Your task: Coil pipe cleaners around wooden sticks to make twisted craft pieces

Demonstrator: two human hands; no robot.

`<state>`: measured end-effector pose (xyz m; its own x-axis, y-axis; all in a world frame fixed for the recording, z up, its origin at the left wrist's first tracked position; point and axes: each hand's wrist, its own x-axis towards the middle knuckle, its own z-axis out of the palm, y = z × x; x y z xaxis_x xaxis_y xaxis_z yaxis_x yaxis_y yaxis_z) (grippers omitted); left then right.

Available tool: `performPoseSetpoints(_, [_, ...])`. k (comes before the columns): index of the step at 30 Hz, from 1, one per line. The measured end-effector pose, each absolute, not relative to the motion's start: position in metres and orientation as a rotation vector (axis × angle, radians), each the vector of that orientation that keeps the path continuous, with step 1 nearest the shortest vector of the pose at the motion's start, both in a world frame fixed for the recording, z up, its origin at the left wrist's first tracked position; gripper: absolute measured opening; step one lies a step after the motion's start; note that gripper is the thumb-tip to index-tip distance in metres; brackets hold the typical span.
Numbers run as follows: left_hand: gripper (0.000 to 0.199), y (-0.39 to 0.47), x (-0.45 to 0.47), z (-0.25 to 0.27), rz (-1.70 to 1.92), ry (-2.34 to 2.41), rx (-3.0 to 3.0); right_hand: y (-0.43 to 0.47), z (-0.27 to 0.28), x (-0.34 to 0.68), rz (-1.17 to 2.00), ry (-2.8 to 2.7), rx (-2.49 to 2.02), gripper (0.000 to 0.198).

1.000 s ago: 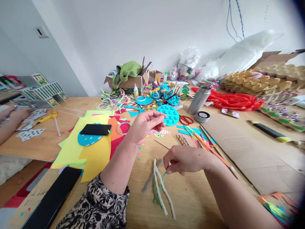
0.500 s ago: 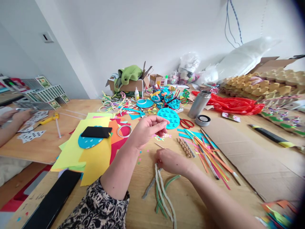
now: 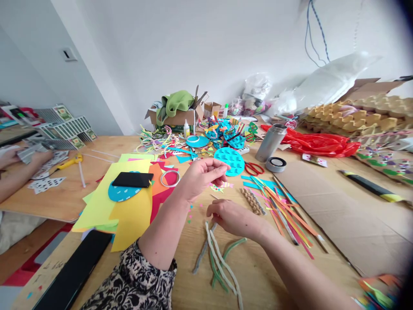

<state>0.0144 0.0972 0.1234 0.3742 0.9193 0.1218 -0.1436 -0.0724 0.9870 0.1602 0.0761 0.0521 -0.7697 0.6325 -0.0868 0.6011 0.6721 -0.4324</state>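
Several yarn strands (image 3: pixel 222 259): on the table (image 3: pixel 264 271), nearer than the scissors (image 3: pixel 254 168) and left of them; roughly bunched at the far end, fanned out at the near — likely to keep the ends apart and reachable.
Left hand (image 3: pixel 204 174): raised, left of the scissors, pinched thumb to forefinger; cannot tell whether on something thin.
Right hand (image 3: pixel 232 215): low, nearer than the scissors, over the bunched ends; loosely bent, seemingly released — cannot tell whether touching the grey strand (image 3: pixel 202 254).
Braid (image 3: pixel 251 201): just nearer than the scissors, off the yarn strands, perhaps to avoid tangling.
Strips (image 3: pixel 284 209): nearer than the scissors and to their right, heaped loosely, apparently out of the hands' way.
Phone (image 3: pixel 132 179): well left of the scissors, flat on a disc (image 3: pixel 124 193) and paper (image 3: pixel 97 206), maybe as a weight.
Lid (image 3: pixel 275 164): just right of the scissors, off the bottle (image 3: pixel 271 144).
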Motion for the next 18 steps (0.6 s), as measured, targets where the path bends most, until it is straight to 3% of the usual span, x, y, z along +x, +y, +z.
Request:
performPoseSetpoints(8, [0.016,0.0979,0.0155,0.1223,1.037,0.777,1.358,0.0731,0.0559,0.1553,0.734,-2.824,-1.000,0.026])
performPoseSetpoints(18, [0.017,0.0992,0.0157,0.1211,1.040,0.775,1.358,0.0761,0.0555,0.1568,0.716,-2.748,-1.308,0.018])
